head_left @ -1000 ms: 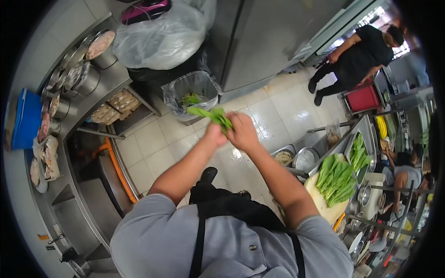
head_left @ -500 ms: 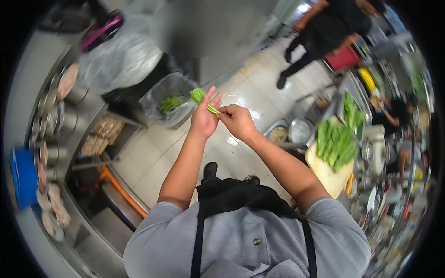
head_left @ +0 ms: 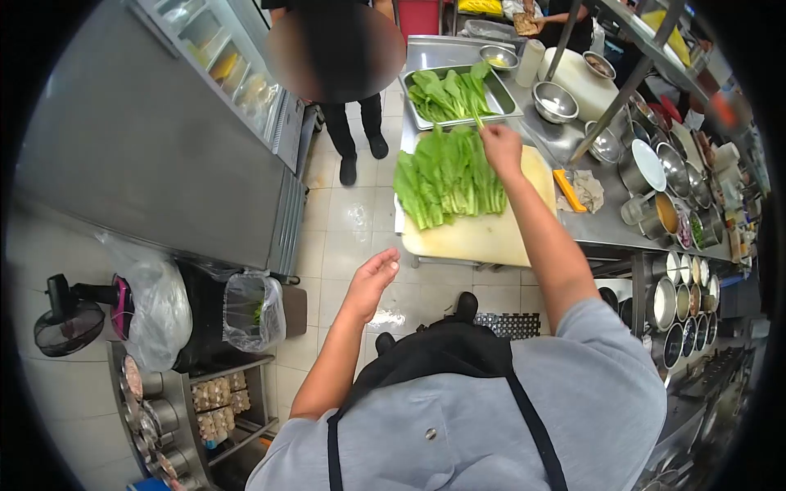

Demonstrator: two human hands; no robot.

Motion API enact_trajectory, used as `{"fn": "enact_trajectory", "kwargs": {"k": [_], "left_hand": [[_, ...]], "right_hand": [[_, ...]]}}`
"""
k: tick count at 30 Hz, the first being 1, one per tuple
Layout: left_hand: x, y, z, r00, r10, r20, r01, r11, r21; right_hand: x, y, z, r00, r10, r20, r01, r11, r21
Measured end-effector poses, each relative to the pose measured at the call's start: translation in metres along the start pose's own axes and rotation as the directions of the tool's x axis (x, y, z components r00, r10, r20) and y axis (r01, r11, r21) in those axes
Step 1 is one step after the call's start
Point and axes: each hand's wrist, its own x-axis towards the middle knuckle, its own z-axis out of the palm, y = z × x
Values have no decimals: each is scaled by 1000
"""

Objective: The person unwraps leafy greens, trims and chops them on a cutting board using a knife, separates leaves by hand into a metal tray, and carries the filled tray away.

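Observation:
My right hand (head_left: 501, 150) is closed on the pale stem of a leafy green (head_left: 477, 90), whose leaves reach over a steel tray (head_left: 508, 105) of similar greens. Below the tray, a thick row of leafy greens (head_left: 450, 176) lies on a cream cutting board (head_left: 483, 241). My left hand (head_left: 375, 282) hangs over the floor, left of the board, with its fingers partly spread and nothing in them.
A person in black (head_left: 344, 24) stands beyond the greens, left of the counter. An orange-handled tool (head_left: 568, 191) and steel bowls (head_left: 555, 102) are on the right. A lined bin (head_left: 254, 311) stands at left, beside a large steel fridge (head_left: 155, 139).
The view has swung right from the bin to the counter. My hands have moved apart; my left hand has let go of the green, and my right hand has moved to the tray with a stem.

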Motion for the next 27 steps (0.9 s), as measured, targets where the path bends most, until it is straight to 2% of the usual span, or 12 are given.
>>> {"fn": "enact_trajectory", "kwargs": {"k": [3,5,6,8,13,17,20,21,23,24,26,27], "left_hand": [[11,3,48,998,-4,-63,5,1000,8],[21,-2,73,994,6,-107,-1,999,39],[26,-2,82,990,35,-134,-26,997,66],[33,-4,97,988,49,-144,-30,991,130],[71,-1,115,981,116,-153,-74,963,258],[107,14,148,986,158,-57,-133,940,313],[127,23,166,984,171,47,-178,953,247],[136,25,169,988,140,66,-151,963,223],[151,23,173,995,54,88,-72,974,216],[162,20,177,992,54,118,-78,975,210],[188,16,186,945,-278,175,274,961,46],[199,13,194,927,-315,205,322,947,-4]], "right_hand": [[71,14,1,994,-34,108,23,995,102],[88,20,2,981,-81,173,118,970,-213],[86,21,-8,982,-71,177,107,973,-204],[59,24,-38,917,64,394,79,939,-336],[-32,45,-73,824,340,453,-58,846,-530],[-54,67,-42,877,279,392,-15,829,-558],[-41,93,-49,887,251,387,-72,905,-420],[-33,94,-66,793,383,473,-327,924,-200],[-29,113,-86,593,507,625,-745,639,189],[-31,111,-97,606,521,601,-742,642,192],[-47,99,-122,558,323,765,-822,340,456],[-52,95,-127,530,267,805,-847,217,486]]}}
